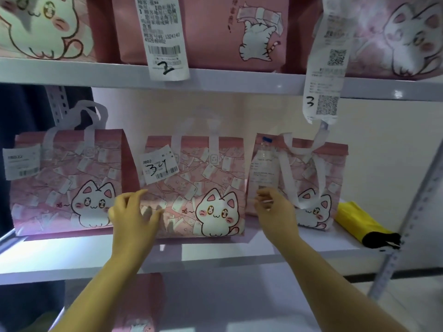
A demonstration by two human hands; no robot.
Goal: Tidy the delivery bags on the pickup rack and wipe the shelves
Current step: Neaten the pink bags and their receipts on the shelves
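Three pink cat-print delivery bags stand in a row on the middle shelf point(215, 250). The middle bag point(203, 183) carries a label marked 34. My left hand point(134, 209) hovers open at its lower left corner, fingers spread, touching or just short of the bag's face. My right hand point(273, 209) is open at the gap between the middle bag and the right bag point(309, 178), fingers curled, holding nothing. The left bag point(64, 180) stands apart with a white label. A yellow cloth point(357, 219) lies at the shelf's right end.
The upper shelf point(215, 80) holds more pink bags, with long receipts marked 2 point(165, 39) and 3 point(326, 68) hanging over its edge. A perforated metal upright point(407, 224) stands at right. Another pink bag point(139, 305) shows on the shelf below.
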